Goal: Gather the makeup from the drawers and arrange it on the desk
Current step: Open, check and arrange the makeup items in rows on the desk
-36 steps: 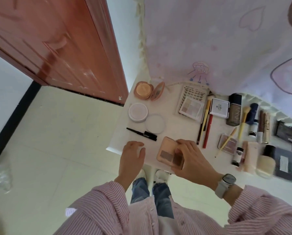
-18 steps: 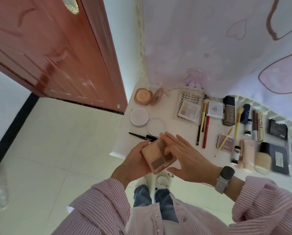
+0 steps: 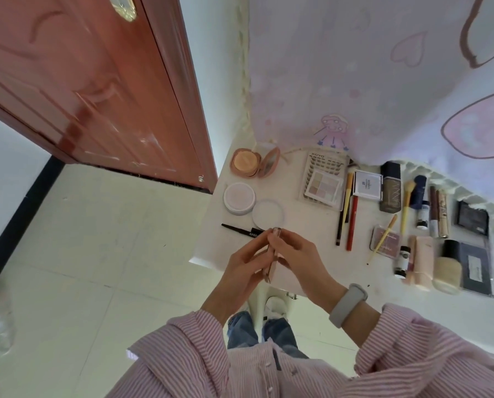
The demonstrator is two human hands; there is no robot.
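A flat pink palette [image 3: 272, 255] stands on edge above the front-left corner of the white desk [image 3: 300, 225]. My left hand [image 3: 244, 264] and my right hand [image 3: 299, 257] clamp it between them, one on each face. Only its thin edge shows, so its pans are hidden. On the desk lie an open orange compact [image 3: 250, 162], a pink round powder jar [image 3: 238, 198], its white lid [image 3: 268, 214], a black eyeliner pen [image 3: 241, 229], an eyeshadow palette on a lash box [image 3: 323, 185], pencils [image 3: 352, 222] and a brown foundation bottle [image 3: 390, 186].
More makeup fills the desk's right side: brushes [image 3: 406, 205], mascara tubes [image 3: 438, 214], a blush palette [image 3: 385, 241], a beige bottle [image 3: 447, 272] and dark cases [image 3: 472, 218]. A patterned curtain [image 3: 383, 67] hangs behind. A red wooden door [image 3: 90, 90] stands at left over tiled floor [image 3: 96, 239].
The pink palette was lying flat on the desk under my right hand. Both hands lifted it off the desk and turned it onto its edge between the palms.
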